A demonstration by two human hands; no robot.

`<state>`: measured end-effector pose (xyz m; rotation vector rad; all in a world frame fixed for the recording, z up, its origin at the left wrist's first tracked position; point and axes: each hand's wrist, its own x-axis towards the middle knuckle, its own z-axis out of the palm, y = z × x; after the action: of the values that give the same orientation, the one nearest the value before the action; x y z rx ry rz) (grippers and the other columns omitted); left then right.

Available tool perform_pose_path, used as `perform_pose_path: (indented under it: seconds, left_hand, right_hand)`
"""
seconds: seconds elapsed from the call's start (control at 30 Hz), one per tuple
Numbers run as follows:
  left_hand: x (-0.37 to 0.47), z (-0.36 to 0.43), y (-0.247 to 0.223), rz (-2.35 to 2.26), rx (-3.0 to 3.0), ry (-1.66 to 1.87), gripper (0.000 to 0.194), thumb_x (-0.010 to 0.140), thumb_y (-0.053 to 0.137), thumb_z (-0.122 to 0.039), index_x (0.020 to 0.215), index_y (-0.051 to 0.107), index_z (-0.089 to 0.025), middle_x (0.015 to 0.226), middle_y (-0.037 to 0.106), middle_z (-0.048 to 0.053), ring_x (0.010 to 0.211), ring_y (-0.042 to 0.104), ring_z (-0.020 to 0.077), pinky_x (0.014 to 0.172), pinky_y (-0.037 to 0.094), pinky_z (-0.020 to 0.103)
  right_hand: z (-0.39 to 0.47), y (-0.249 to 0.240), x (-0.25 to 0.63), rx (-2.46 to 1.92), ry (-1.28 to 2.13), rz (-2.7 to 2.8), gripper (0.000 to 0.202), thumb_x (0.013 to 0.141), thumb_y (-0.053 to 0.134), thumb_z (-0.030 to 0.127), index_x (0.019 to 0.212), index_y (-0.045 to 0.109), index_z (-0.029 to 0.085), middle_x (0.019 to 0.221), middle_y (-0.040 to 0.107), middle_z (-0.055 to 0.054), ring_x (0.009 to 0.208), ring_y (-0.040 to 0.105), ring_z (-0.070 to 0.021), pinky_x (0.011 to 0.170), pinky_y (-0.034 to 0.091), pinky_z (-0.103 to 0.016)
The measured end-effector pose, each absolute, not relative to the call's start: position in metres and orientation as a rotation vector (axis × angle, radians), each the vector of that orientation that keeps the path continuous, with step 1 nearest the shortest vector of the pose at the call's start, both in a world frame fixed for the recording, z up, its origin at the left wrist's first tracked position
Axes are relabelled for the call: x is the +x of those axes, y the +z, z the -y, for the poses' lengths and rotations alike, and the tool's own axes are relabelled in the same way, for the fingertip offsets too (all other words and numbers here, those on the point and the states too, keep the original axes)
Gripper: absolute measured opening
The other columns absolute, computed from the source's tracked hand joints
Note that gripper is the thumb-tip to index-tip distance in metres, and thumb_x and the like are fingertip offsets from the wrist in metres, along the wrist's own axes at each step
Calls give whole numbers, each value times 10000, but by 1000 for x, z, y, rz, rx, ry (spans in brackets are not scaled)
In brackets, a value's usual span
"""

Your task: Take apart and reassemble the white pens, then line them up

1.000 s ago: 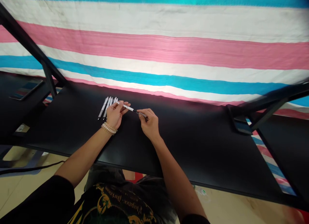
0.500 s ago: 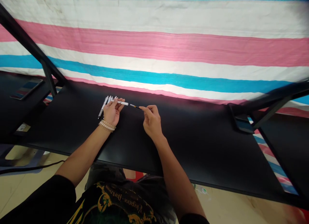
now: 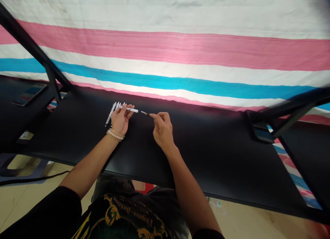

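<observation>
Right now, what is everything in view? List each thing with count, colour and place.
pen barrel: one, white, in the left hand, pointing right.
refill: one, thin and dark, pinched in the right hand, apart from the barrel.
pens: several, exact count hidden, white, lying on the table beyond the left hand.
table: one, black, across the middle.
cloth: one, striped pink, white and blue, behind the table.
frame bars: black, at left and right edges.
phone: one, dark, far left.
cable: one, black, on the floor at left.
bracelet: beaded, pale, on the left wrist.
left hand: holds the barrel.
right hand: holds the refill.
</observation>
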<state>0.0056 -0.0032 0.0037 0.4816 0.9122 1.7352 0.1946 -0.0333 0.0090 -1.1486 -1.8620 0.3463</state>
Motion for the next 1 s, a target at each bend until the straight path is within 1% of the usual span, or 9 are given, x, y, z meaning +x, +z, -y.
perform_pose_path:
  seconds: [0.17,0.27,0.37,0.6,0.67,0.73,0.8,0.93,1.0]
  left_hand:
    - [15,10,3,-891,563,1632,207,828,763,-279,902,639,-131,951,741,92,961,730,224,930,564,399]
    - [21,13,2,-886,596,1585,234,817,775,-292,920,637,-133,955,740,95,958,731,231,924,566,408]
    - [21,14,2,-894,597,1567,235,815,776,-294,916,630,-140,949,740,91,961,729,225,937,560,406]
    - [20,14,3,-879,608,1542,198,839,751,-277,907,627,-138,948,739,94,959,728,223,931,565,415]
    - [21,14,3,-876,610,1539,196,839,750,-277,906,631,-137,947,738,94,957,727,223,923,569,409]
    - [21,14,2,-878,611,1545,201,836,754,-281,907,635,-135,948,738,95,956,728,225,916,570,404]
    - [21,13,1,-881,606,1561,205,834,756,-285,905,637,-134,951,737,95,954,729,226,913,570,399]
    - [19,12,-1,-883,591,1577,205,830,762,-282,905,635,-140,946,738,88,955,729,219,926,563,398]
    - [18,11,-1,-884,589,1580,205,829,762,-283,906,635,-142,944,739,85,955,728,216,932,560,398]
  right_hand:
    - [38,8,188,-1085,390,1938,352,958,399,96,1199,619,227,1045,500,-86,824,553,-167,776,532,-323]
    - [42,7,181,-1067,412,1908,338,958,410,104,1249,549,205,1132,498,-117,938,576,-192,863,539,-356]
    - [44,7,177,-1038,424,1835,387,948,413,92,1316,454,203,1193,492,-139,1038,579,-208,931,531,-386]
    - [42,4,177,-1088,420,1762,335,954,450,140,1276,440,233,1014,617,-80,928,635,-210,850,550,-387]
    - [42,4,178,-1112,476,1748,333,964,458,169,1288,423,235,955,642,-55,846,657,-198,801,559,-372]
    - [41,4,179,-1119,514,1715,373,952,507,206,1309,403,231,980,649,-60,837,665,-197,786,564,-367]
    - [40,5,181,-1097,516,1709,423,921,555,211,1316,404,228,1049,638,-80,896,663,-206,815,562,-375]
    - [39,5,183,-1081,587,1755,440,921,523,177,1337,390,229,958,641,-46,786,654,-180,754,564,-349]
    - [39,4,183,-1098,571,1737,451,916,553,204,1338,394,225,1003,641,-63,836,656,-190,745,561,-341]
